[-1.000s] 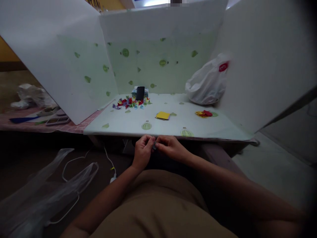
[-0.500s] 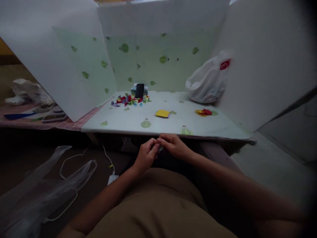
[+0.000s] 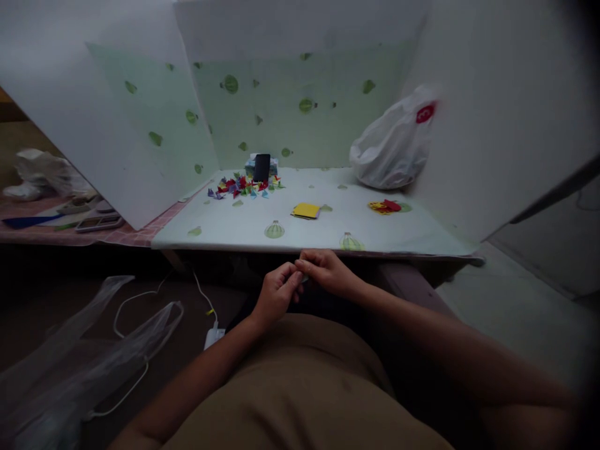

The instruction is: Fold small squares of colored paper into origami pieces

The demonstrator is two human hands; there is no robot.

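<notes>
Just below the table's front edge, my left hand [image 3: 277, 290] and my right hand [image 3: 329, 272] meet at the fingertips. Both pinch a small pale piece of paper [image 3: 305, 279], mostly covered by the fingers, so its folds cannot be made out. Beyond them on the table lies a stack of square paper sheets [image 3: 306, 210], yellow on top. Farther back at the left is a pile of small colourful folded paper cranes [image 3: 241, 186]. To the right sits a little heap of red and yellow paper pieces [image 3: 385, 206].
A black phone [image 3: 262, 167] leans on a tissue box [image 3: 250, 166] behind the cranes. A white plastic bag [image 3: 391, 147] stands at the back right. White panels wall the table [image 3: 225, 234] on three sides. A clear plastic bag [image 3: 117, 350] and a white cable [image 3: 201, 290] lie at lower left.
The view has tilted slightly, so the table things sit a little higher and farther left. Both hands stay together on the small piece, with only slight finger movement.
</notes>
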